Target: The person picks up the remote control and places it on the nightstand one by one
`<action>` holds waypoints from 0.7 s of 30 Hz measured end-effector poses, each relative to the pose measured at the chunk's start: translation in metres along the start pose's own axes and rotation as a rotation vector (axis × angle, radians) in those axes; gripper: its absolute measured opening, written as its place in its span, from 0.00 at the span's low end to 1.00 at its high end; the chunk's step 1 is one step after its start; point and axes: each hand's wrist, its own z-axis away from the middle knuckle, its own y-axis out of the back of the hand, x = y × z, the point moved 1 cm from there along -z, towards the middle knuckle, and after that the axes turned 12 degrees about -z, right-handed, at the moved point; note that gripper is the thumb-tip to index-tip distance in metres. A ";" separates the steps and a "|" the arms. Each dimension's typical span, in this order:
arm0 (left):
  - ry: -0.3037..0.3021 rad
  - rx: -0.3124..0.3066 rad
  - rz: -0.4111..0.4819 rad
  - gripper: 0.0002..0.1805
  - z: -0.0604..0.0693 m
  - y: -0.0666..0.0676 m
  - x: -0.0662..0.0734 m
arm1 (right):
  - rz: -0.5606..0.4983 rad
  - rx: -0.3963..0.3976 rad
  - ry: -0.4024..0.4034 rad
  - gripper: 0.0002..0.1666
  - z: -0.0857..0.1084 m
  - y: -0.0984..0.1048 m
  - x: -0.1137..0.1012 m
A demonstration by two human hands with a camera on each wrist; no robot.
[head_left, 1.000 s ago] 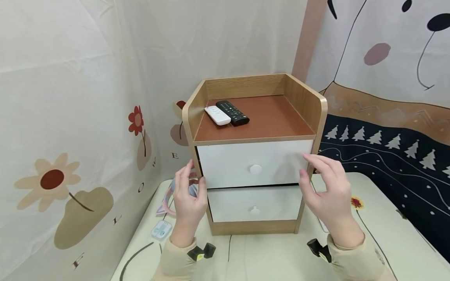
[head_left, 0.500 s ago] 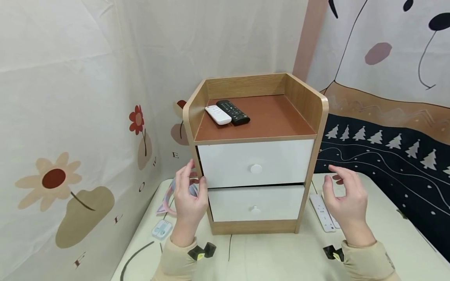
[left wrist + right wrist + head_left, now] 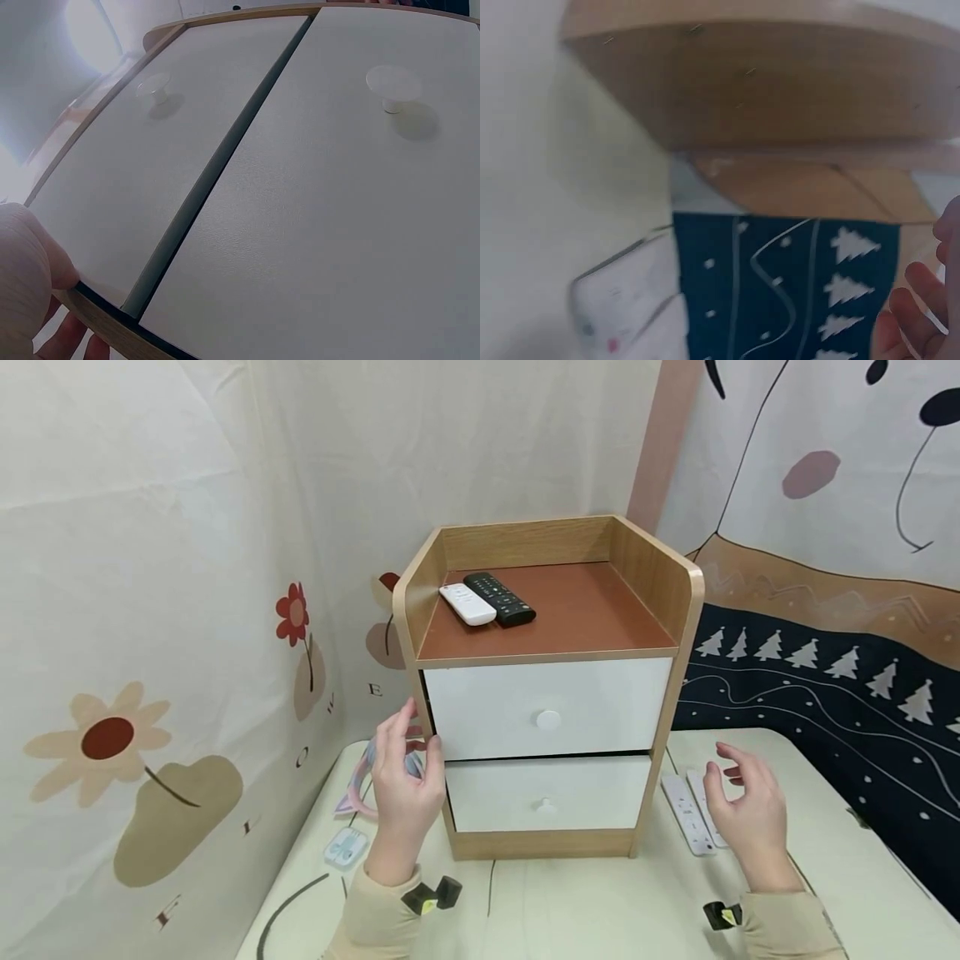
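Note:
A wooden cabinet [image 3: 543, 843] has a white upper drawer [image 3: 487, 714] and a white lower drawer [image 3: 487, 797], each with a round knob. My left hand [image 3: 405, 793] holds the cabinet's left side edge, thumb at the front and fingers along the outside; the left wrist view shows the thumb [image 3: 64, 274] against the edge. Right of the cabinet, my right hand [image 3: 753, 822] hangs in the air, fingers loosely bent and holding nothing. On the brown top lie a white remote [image 3: 468, 604] and a black remote [image 3: 501, 600], side by side.
Left of the cabinet are a pink and blue headset [image 3: 358, 789], a small clear case [image 3: 346, 848] and a dark cable [image 3: 285, 910]. Two long white strips [image 3: 686, 814] lie at the right on the pale table [image 3: 570, 910]. Printed curtains hang behind.
My right hand has left the cabinet's right front edge and moved right and slightly down, uncovering the white strips. The left hand stays at the left edge.

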 end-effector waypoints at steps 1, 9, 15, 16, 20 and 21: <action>-0.004 0.003 -0.003 0.34 0.000 0.000 0.000 | 0.013 -0.011 -0.026 0.23 0.002 0.000 0.004; -0.029 0.017 -0.012 0.35 -0.002 -0.001 -0.001 | 0.101 -0.095 -0.194 0.25 0.018 0.002 0.030; -0.027 0.016 -0.020 0.35 -0.002 0.000 -0.001 | 0.126 -0.193 -0.296 0.29 0.028 0.005 0.041; -0.027 0.017 -0.022 0.35 -0.002 -0.001 -0.001 | 0.131 -0.213 -0.314 0.30 0.029 0.006 0.043; -0.027 0.018 -0.022 0.35 -0.001 -0.001 -0.002 | 0.154 -0.280 -0.358 0.33 0.033 0.007 0.049; -0.027 0.018 -0.022 0.35 -0.001 -0.001 -0.001 | 0.156 -0.292 -0.364 0.34 0.034 0.008 0.051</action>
